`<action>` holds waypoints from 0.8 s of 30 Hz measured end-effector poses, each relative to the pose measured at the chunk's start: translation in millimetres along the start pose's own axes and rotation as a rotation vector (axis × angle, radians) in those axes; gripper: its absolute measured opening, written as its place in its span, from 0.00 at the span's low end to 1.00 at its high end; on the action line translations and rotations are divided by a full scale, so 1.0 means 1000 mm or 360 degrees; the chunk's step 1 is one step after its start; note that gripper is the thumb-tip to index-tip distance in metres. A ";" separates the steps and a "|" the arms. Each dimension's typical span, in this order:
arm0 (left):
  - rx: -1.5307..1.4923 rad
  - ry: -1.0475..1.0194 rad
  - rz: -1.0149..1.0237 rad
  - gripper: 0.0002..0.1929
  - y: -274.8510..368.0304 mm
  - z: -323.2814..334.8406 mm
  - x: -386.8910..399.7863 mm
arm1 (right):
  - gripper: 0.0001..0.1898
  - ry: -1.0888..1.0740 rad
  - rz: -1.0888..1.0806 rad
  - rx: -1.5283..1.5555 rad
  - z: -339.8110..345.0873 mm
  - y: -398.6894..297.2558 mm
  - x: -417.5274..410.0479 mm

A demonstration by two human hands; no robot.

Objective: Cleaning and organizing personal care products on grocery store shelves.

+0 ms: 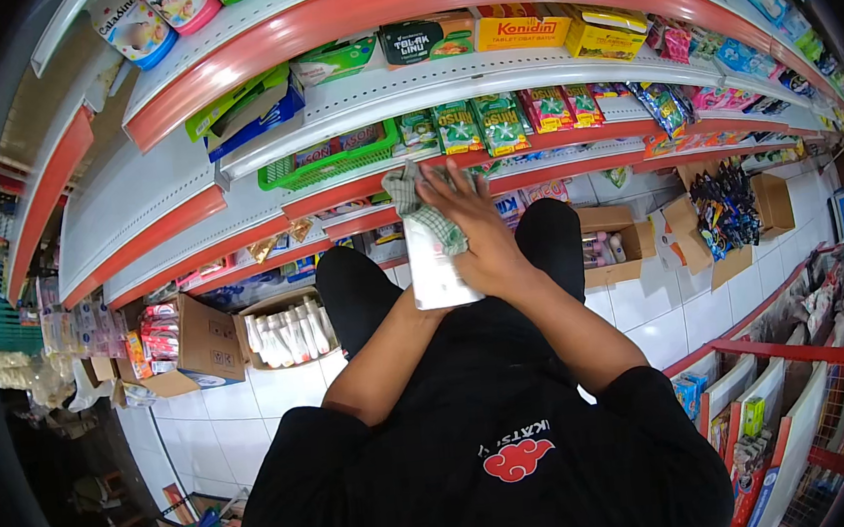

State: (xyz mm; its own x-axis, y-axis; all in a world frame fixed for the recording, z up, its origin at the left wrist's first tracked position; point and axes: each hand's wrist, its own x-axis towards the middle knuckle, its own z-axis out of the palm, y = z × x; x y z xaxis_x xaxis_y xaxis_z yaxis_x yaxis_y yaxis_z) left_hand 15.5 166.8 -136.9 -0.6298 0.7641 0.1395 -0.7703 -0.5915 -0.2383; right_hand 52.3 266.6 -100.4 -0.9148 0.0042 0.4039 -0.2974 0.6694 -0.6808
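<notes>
My right hand (478, 232) presses a green-and-white checked cloth (406, 189) onto the upper part of a flat white pack (435, 281). Its fingers are spread and point toward the shelves. The pack is blurred and partly covered, so its exact kind is unclear. From below, my left wrist (433, 318) runs in behind the pack; the fingers of that hand are hidden under it, and the pack rests on them. Both hands are in front of my bent knees, close to the lower shelf edge.
White shelves with red edges (365, 212) curve ahead, bearing detergent sachets (500, 123), a green basket (330, 155) and medicine boxes (522, 29). Cartons of white bottles (289, 335) and dark sachets (722, 207) stand on the tiled floor (211, 432). A divided rack (761, 399) is at right.
</notes>
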 end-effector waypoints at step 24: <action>0.2915 0.0257 0.1072 0.32 0.131 0.256 -0.132 | 0.18 -0.0230 -0.0482 0.0628 -0.018 -0.176 0.122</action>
State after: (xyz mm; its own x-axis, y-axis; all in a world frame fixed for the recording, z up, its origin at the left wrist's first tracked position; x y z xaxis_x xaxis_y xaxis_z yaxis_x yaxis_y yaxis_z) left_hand -27.9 -77.5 59.3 -0.8850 0.2865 0.3669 0.3273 -0.1774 0.9281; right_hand -1.8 162.5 79.3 -0.7918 -0.2679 0.5489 -0.6097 0.2935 -0.7363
